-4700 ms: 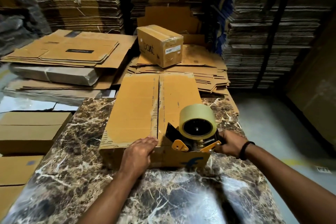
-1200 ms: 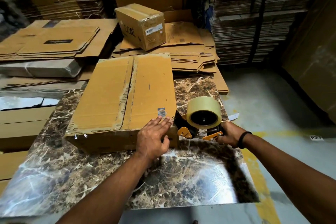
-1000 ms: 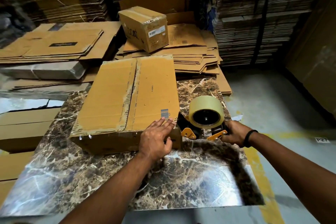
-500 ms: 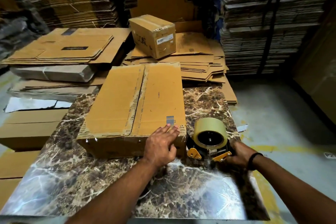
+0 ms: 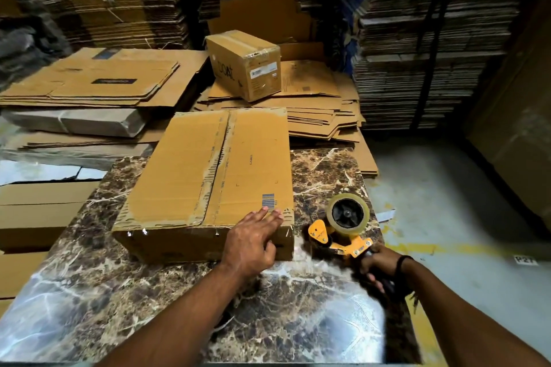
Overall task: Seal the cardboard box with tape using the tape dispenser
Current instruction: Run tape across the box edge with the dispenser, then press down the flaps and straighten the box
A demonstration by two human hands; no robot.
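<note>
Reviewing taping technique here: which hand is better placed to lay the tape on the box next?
Right. The right hand grips the tape dispenser by its handle, just beside the near corner of the cardboard box. The left hand lies flat on the box top, fingers straight, better suited to steadying it.

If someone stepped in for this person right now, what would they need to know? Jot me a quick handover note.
Left hand: flat on the near right corner of the cardboard box, steadying it.
Right hand: grips the handle of the tape dispenser, low at the marble table right side, just right of the box.
Done: box closed and lying flat on the table.
Unclear: whether fresh tape covers the centre seam; only ragged pale marks show there.
Left: check the seam, tape along it, cut the tape.
</note>
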